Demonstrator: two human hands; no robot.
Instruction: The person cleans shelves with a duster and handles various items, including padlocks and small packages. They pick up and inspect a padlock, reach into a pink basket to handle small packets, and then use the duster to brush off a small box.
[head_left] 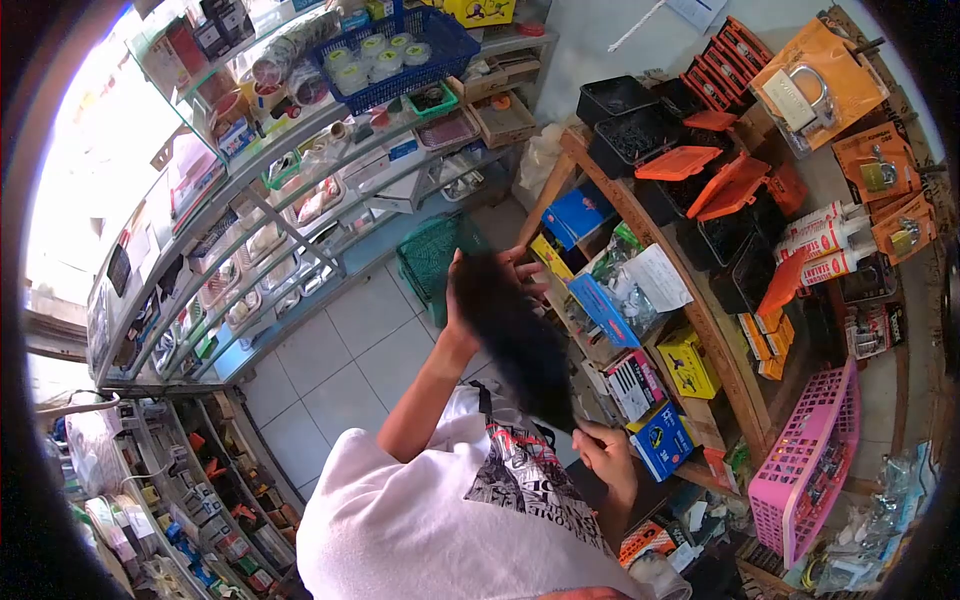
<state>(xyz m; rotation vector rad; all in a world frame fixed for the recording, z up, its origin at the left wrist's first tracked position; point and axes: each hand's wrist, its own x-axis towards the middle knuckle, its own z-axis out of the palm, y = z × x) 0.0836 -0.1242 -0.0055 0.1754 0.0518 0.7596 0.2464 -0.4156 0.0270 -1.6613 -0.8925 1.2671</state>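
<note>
A long black object [515,345], soft-looking and smeared by motion, stretches across in front of my chest; its kind cannot be made out. My left hand [459,315] is at its upper end, with fingers showing on the far side of it. At the lower, narrower end, my right hand [606,462] is closed with the tip pinched near the thumb. Beyond my left hand, a green plastic basket [420,265] stands on the tiled floor.
On the right, a wooden shelf [690,300] bears boxes, black bins with orange lids [735,185] and a pink basket [800,480]. Padlocks [800,100] hang above. A glass display counter [270,210] with a blue basket [450,40] runs along the left. More stocked shelves are lower left.
</note>
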